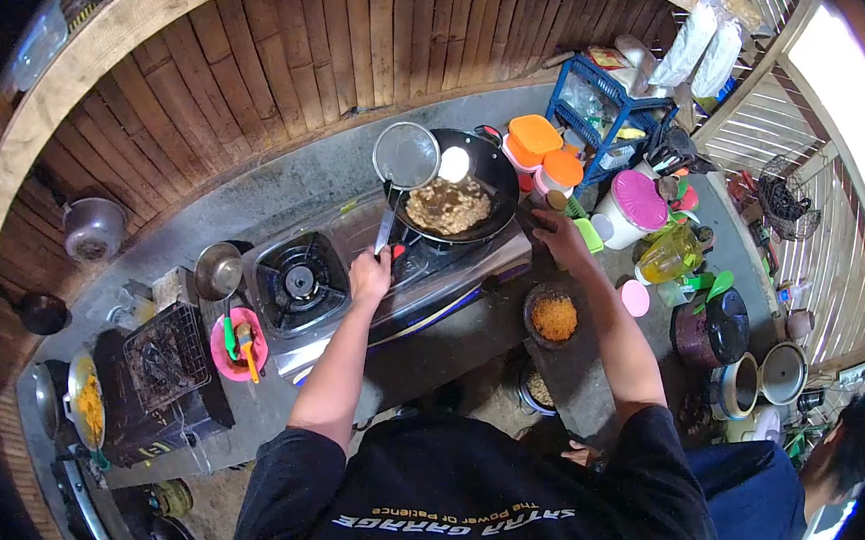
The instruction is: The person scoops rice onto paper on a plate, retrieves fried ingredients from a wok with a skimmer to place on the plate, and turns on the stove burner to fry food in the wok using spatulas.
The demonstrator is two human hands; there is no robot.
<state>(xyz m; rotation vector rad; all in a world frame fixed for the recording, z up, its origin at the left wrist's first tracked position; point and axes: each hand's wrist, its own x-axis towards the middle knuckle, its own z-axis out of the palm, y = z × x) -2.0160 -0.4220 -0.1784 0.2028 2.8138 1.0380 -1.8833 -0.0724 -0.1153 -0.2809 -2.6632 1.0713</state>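
My left hand [370, 277] is closed around the handle of a round mesh strainer [406, 155]. The strainer is held up over the left rim of a black wok [499, 177] on the right burner. Pale brown pieces of food [448, 207] lie in bubbling oil inside the wok, with a bright white round patch behind them that I cannot identify. My right hand [561, 239] is just right of the stove, fingers apart and apparently holding nothing. Close to it are a small jar [555, 200] and a green container [589, 235].
Left of the wok is an unused burner [301, 281], then a pink bowl [239, 346] with utensils. A stone mortar [550, 316] of orange paste sits below my right hand. Orange-lidded tubs [534, 140] and a pink-lidded bucket [632, 208] stand at right. Another person [759, 488] is at lower right.
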